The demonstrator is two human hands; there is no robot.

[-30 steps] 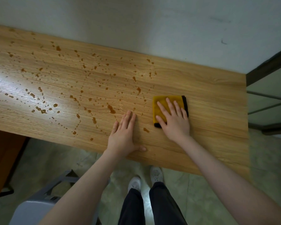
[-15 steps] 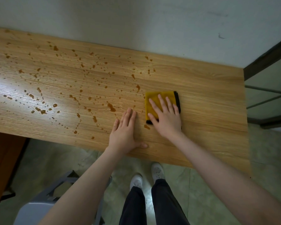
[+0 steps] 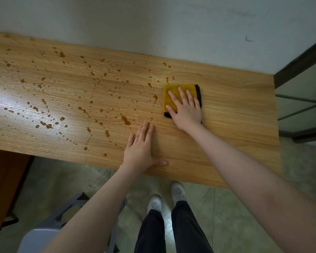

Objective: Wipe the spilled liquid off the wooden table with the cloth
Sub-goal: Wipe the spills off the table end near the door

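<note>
The right hand (image 3: 187,110) presses flat, fingers spread, on the folded yellow cloth (image 3: 173,94) at the right edge of the brown spill (image 3: 125,120) on the wooden table (image 3: 235,110). The left hand (image 3: 140,148) rests flat and empty, bracing near the front edge. Steady leftward strokes with even pressure should gather the droplets rather than smear them.
</note>
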